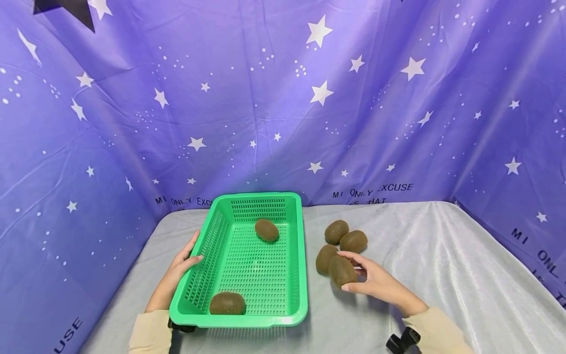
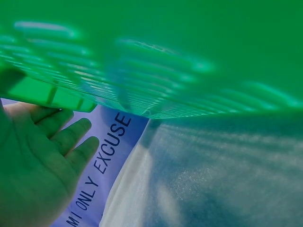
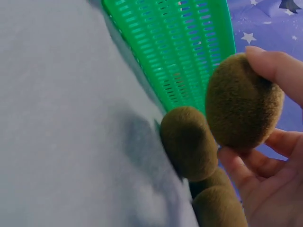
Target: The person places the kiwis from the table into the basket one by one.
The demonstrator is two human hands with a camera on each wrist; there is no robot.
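Observation:
A kiwi (image 1: 342, 272) is pinched between the thumb and fingers of my right hand (image 1: 373, 280); in the right wrist view that kiwi (image 3: 244, 101) appears raised off the cloth. Close behind it sits another kiwi (image 1: 325, 259), with two more, a kiwi (image 1: 337, 231) and a kiwi (image 1: 353, 241), farther back. My left hand (image 1: 180, 265) holds the left rim of a green plastic basket (image 1: 304, 275), thumb over the edge and fingers along the outside. Inside the basket lie one kiwi (image 1: 267, 230) toward the back and one kiwi (image 1: 227, 303) at the front left.
Grey-white cloth (image 1: 424, 255) covers the table. A purple curtain (image 1: 265, 108) with white stars encloses the back and sides. The basket's slotted side wall (image 3: 165, 47) rises just beyond the loose kiwis in the right wrist view.

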